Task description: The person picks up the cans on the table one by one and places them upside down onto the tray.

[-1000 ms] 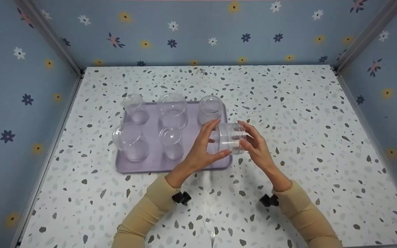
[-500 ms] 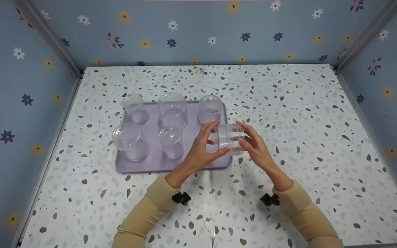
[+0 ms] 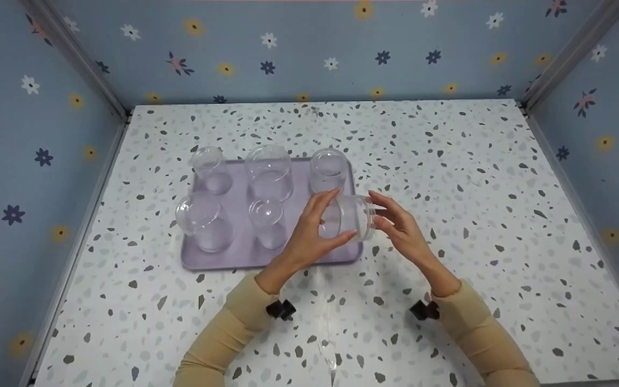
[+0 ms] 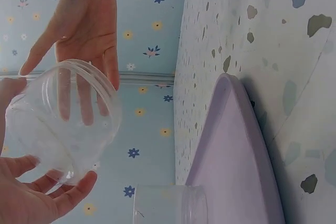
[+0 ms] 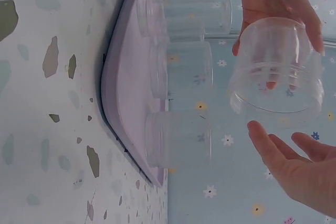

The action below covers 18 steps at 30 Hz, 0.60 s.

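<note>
My left hand (image 3: 309, 231) holds a clear plastic jar (image 3: 348, 215) on its side above the tray's right end, fingers and thumb curled round its body. The jar's ringed rim (image 5: 278, 103) points toward my right hand (image 3: 406, 236). In the right wrist view that hand's fingertips (image 5: 254, 127) stand just off the rim, spread and loosely bent. The left wrist view shows the right hand (image 4: 92, 30) beyond the mouth, some of its fingers visible through the clear wall. Whether any right finger touches the rim is hard to tell.
A lilac tray (image 3: 234, 260) lies left of centre on the speckled table (image 3: 476, 204). Several clear jars stand on it, among them a wide one (image 3: 269, 174) at the back and a narrow one (image 3: 267, 226) in front. Flower-patterned walls (image 3: 309, 48) surround the table.
The jar has shifted slightly left and turned in my left hand. My right fingers, earlier over its rim, are now drawn back a little to the right. The tray's jars have not moved.
</note>
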### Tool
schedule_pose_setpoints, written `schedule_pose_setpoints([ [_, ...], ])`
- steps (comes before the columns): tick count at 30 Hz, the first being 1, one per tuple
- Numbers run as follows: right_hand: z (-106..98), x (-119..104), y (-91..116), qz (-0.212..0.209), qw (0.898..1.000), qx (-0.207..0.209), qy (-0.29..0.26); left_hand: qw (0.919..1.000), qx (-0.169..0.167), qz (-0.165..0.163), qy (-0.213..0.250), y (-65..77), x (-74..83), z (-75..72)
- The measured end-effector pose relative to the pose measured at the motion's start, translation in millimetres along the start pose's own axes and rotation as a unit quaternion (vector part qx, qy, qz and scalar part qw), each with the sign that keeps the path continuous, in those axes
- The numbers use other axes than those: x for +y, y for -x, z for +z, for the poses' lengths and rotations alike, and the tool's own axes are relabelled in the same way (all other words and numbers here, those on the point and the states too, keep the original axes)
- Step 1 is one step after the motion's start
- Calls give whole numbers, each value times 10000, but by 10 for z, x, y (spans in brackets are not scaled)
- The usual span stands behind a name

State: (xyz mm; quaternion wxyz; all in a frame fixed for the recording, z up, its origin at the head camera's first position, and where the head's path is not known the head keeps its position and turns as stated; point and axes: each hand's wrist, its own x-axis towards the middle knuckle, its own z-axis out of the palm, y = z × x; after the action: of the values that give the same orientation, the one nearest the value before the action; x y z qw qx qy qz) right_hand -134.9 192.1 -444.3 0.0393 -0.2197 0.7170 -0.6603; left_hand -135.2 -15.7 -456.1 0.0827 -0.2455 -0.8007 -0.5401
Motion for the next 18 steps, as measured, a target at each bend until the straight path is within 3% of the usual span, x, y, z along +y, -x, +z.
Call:
schedule_pose_setpoints([
  [4,14,-77,13,147,9997,93,169,9984,-69,-87,-550,0,-33,-13],
  [11,0,-117,41,571,9935,240,958,9907,-383,-428,-1233,-15,-98,-8],
  [18,-50,-93,57,362,9848,288,1672,9814,-748,-581,-1670,-59,-152,10],
])
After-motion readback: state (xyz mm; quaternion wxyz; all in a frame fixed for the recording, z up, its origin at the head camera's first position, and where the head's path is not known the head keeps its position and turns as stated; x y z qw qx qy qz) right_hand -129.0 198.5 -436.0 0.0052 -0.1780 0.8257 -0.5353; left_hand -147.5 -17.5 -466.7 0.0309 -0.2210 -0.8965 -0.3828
